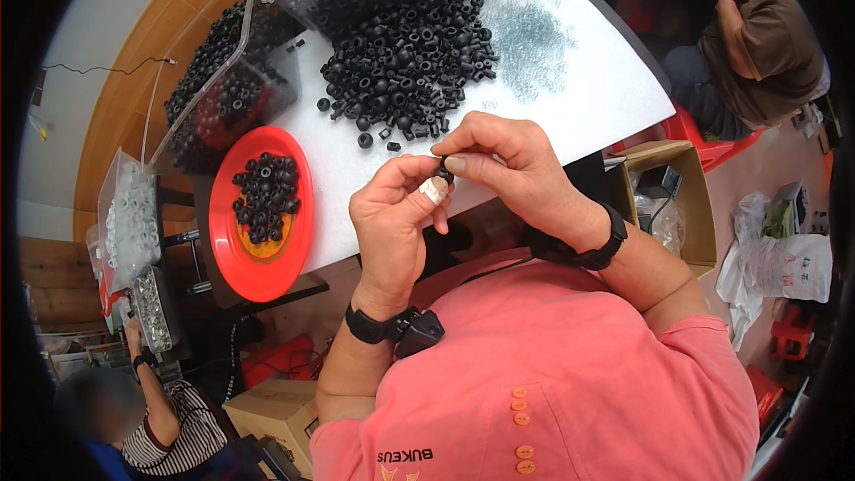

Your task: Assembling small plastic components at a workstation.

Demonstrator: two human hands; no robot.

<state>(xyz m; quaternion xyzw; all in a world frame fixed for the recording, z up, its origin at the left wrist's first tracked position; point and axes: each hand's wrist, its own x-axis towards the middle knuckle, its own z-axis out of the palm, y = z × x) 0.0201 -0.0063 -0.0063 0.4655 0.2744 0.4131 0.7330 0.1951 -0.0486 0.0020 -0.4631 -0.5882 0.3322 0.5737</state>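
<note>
Close to the front edge of the white-covered table (606, 80), my left hand (396, 209) and my right hand (512, 165) meet fingertip to fingertip. Pinched between them is a small black plastic part (444, 172), mostly covered by the fingers. White tape wraps my left thumb. Just beyond my hands lies a heap of black plastic parts (401, 62), some round and some like short tubes. A red plate (258, 287) on the left holds a pile of black ball-shaped parts (267, 191).
Clear bins of black parts (214, 80) stand at the back left. Tiny greyish pieces (530, 44) are spread right of the heap. A tub of white parts (134, 223) is farther left. Co-workers sit at the right (766, 53) and lower left (169, 419). An open cardboard box (704, 205) stands right.
</note>
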